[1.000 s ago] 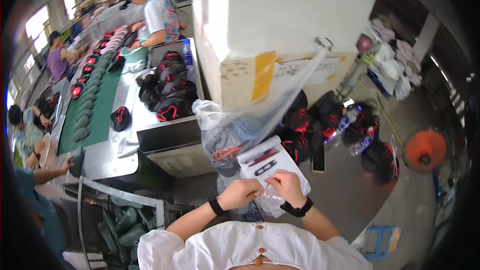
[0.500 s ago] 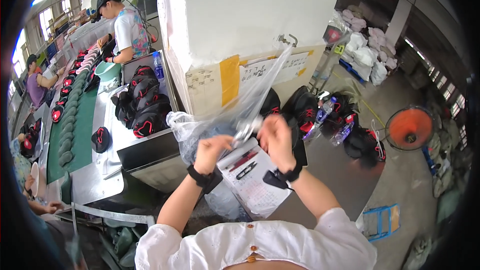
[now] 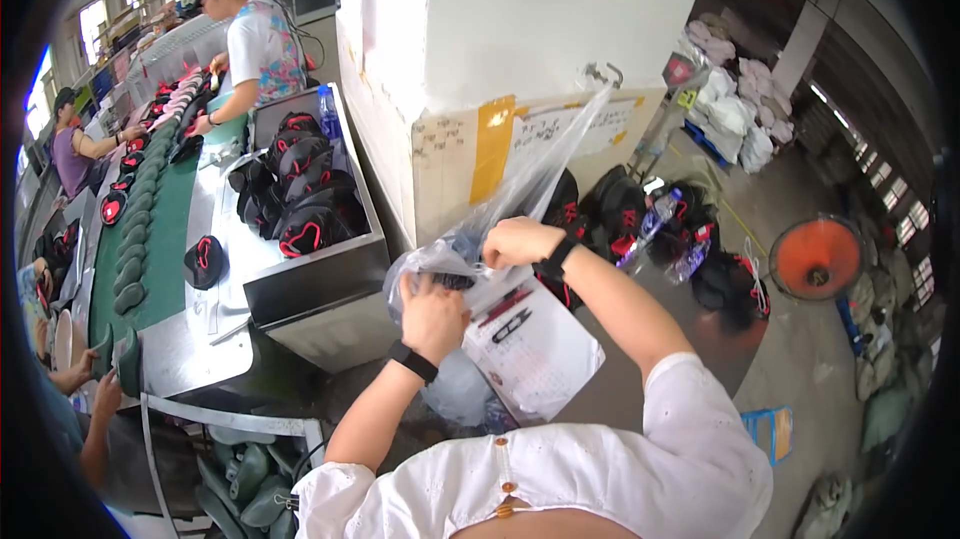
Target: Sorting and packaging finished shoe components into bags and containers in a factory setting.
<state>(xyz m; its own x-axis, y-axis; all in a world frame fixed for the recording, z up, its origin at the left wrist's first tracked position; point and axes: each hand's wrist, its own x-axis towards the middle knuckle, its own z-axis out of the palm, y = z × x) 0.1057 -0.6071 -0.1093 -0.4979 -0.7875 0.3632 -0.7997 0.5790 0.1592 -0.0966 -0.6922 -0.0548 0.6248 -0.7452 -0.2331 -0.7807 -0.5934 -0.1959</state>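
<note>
Bagging at the metal bin

My left hand (image 3: 432, 314) and right hand (image 3: 515, 241) fingers pinch the clear plastic bag (image 3: 520, 209) closed-fisted above the white sheet (image 3: 535, 349); something dark seems already inside, mouth not yet sealed.

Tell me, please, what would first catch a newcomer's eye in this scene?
Centre frame, the left hand and right hand grip a crinkled clear plastic bag above a white paper sheet. Behind rises a big white cardboard box; a round orange fan sits far right.

left hand (image 3: 432, 314) grips clear plastic bag (image 3: 520, 209) | right hand (image 3: 517, 241) pinches bag higher | paper sheet (image 3: 535, 349) beneath
</note>
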